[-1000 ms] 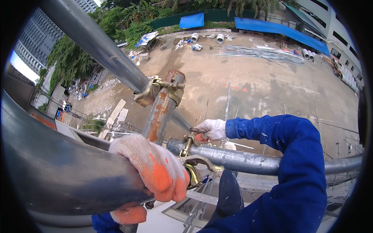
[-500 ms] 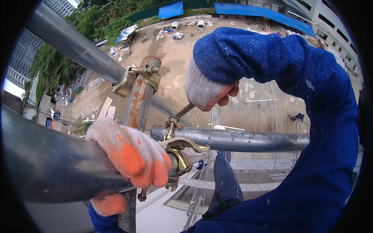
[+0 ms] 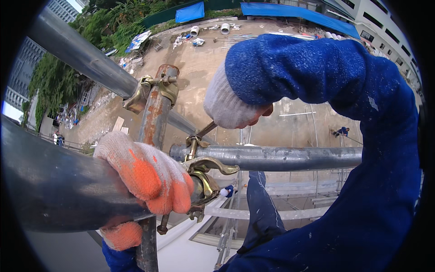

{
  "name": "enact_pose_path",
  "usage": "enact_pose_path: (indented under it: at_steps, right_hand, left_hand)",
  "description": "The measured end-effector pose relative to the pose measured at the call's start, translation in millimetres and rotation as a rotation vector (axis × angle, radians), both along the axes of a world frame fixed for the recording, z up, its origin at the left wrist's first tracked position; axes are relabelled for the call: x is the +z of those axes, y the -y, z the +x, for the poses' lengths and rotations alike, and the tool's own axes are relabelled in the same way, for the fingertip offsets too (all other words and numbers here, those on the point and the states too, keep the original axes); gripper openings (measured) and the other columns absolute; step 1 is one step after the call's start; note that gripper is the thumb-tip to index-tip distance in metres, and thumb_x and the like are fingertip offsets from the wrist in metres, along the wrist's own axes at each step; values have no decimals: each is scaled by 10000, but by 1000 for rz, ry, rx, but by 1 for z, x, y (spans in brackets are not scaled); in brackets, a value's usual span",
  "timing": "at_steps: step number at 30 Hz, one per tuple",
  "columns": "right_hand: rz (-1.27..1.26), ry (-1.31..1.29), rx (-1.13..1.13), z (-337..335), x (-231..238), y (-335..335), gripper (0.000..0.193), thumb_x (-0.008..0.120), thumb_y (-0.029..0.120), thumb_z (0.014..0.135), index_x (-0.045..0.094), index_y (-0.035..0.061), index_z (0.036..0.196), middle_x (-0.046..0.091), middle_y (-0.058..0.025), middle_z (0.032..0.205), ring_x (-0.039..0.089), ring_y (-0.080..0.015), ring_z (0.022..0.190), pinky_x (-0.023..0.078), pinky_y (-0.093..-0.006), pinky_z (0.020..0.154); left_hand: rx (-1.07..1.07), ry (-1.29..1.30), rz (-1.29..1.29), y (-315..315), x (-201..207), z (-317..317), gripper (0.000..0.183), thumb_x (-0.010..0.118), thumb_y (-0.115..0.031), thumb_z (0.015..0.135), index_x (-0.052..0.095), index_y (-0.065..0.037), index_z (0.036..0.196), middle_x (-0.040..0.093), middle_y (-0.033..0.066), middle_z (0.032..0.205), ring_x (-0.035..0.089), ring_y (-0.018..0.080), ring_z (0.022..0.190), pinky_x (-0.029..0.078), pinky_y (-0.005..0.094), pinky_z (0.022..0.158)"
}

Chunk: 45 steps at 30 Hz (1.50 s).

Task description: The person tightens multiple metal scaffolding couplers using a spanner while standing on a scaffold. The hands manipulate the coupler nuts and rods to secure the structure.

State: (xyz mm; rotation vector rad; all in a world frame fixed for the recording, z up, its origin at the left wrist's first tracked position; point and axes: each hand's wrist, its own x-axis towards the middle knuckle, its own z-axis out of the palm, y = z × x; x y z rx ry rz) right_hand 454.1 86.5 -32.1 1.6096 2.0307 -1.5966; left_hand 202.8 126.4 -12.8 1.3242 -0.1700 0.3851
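My left hand (image 3: 144,174), in a white glove with an orange palm, is wrapped round a thick grey scaffold pipe (image 3: 59,181). Right beside its fingers, a brass-coloured scaffold clamp (image 3: 205,165) joins this pipe to a crosswise pipe (image 3: 290,157). Beyond the clamp, my right hand (image 3: 229,102) is closed, its wrist bent and its fingers mostly hidden behind the glove's back. From it a dark metal wrench (image 3: 208,128) slants down to the clamp's bolt (image 3: 194,147). How the wrench's head sits on the nut cannot be made out.
A rusty pipe (image 3: 154,115) with another clamp (image 3: 138,95) stands to the left, meeting a slanting pipe (image 3: 86,50). Far below lies a dirt yard with concrete rings (image 3: 225,28) and a person (image 3: 342,131). My leg (image 3: 263,204) hangs above lower scaffold rails (image 3: 272,213).
My right hand has shifted slightly left and turned, so less of its fingers shows. My left hand keeps its hold on the pipe. The whole view has drifted a little.
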Motion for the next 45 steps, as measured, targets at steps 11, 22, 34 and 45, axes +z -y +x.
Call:
enact_pose_path:
  at_steps: [11, 22, 34, 45]
  right_hand:
    - [639, -869, -207, -82, -222, -46, 414, 580, 311, 910, 539, 36, 1216, 623, -153, 1060, 596, -211, 938, 448, -284, 834]
    - [423, -851, -452, -39, -190, -57, 208, 500, 162, 918, 622, 76, 1063, 578, -30, 801, 519, -90, 718, 444, -258, 649]
    - [-39, 78, -207, 2, -22, 15, 304, 460, 235, 910, 528, 19, 1113, 561, -89, 646, 548, -180, 463, 540, -364, 446]
    - [353, -26, -130, 17, 22, 25, 235, 582, 188, 789, 730, 110, 954, 659, -26, 793, 617, -162, 683, 524, -347, 653]
  left_hand:
    - [-283, -24, 86, -21, 8, 5, 410, 802, -170, 717, 561, -28, 1018, 652, 133, 870, 656, 345, 865, 492, 523, 799]
    - [-172, -91, 28, -12, 19, -1, 308, 800, -122, 714, 622, -4, 936, 655, 159, 800, 652, 345, 811, 489, 497, 760]
    - [-107, -6, -22, -6, 4, 2, 426, 867, -227, 634, 575, -23, 867, 641, 127, 735, 653, 330, 733, 502, 486, 692]
    - [-216, 74, 21, -9, -4, 14, 537, 871, -201, 650, 503, -63, 1016, 630, 109, 840, 668, 308, 791, 511, 473, 752]
